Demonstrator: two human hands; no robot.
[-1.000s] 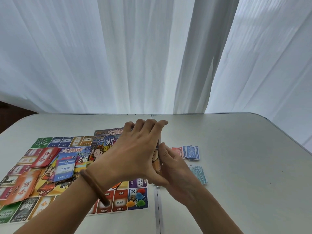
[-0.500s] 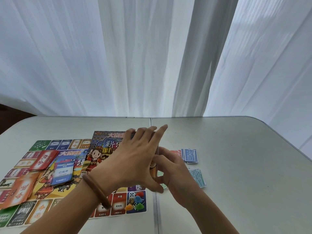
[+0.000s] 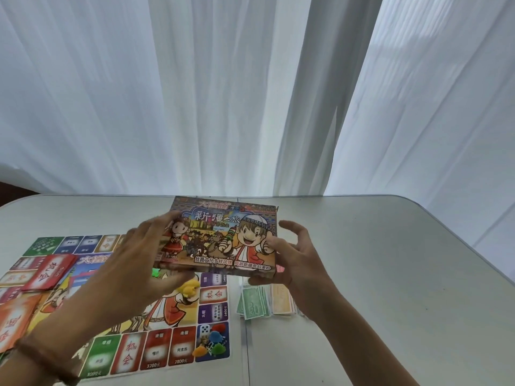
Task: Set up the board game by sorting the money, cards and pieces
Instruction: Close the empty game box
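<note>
I hold the colourful game box (image 3: 223,235) flat above the table, lid art facing up. My left hand (image 3: 139,263) grips its left edge and my right hand (image 3: 289,263) grips its right near corner, fingers spread. Under the box lies the game board (image 3: 156,324) on the table's left half. A white die and several coloured pawns (image 3: 210,342) sit on the board's near right corner square. Red card stacks (image 3: 48,270) and an orange stack (image 3: 12,321) lie on the board's left. Green and pink money piles (image 3: 264,302) lie right of the board, partly hidden by my right wrist.
The white table (image 3: 390,274) has a seam down its middle and a rounded far right corner. White curtains (image 3: 250,93) hang right behind the far edge.
The box was upright and edge-on between my pressed hands; now it lies flat with its lid up, and my hands have parted to its two sides. The view has moved closer.
</note>
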